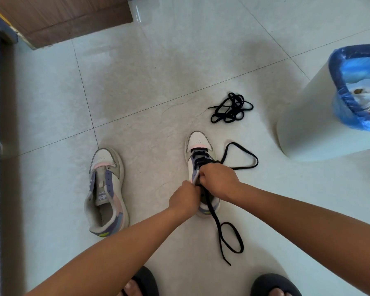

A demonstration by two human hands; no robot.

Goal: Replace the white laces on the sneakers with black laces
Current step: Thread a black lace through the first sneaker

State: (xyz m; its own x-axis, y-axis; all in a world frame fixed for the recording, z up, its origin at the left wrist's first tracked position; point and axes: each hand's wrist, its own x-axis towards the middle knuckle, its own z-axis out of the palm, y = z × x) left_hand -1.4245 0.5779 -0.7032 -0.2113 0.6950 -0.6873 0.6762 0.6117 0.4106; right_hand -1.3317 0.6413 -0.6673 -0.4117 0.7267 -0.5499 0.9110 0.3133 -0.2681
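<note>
Both hands, left (185,197) and right (219,180), pinch the black lace (226,238) on the right sneaker (198,139); the left sneaker's (107,189) tongue label is unreadable; spare lace (231,107) near the bin (308,116).

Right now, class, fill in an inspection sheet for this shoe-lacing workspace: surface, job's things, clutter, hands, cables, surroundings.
Surface: pale tiled floor.
Job's things: right sneaker partly threaded with a black lace; left sneaker unlaced; spare black lace bundled beyond.
Clutter: nothing seen.
Hands: left hand and right hand both grip at the right sneaker's eyelets; fingers hidden.
Cables: nothing seen.
Surroundings: white bin with blue liner, right; wooden door, upper left; black slippers on feet.
</note>
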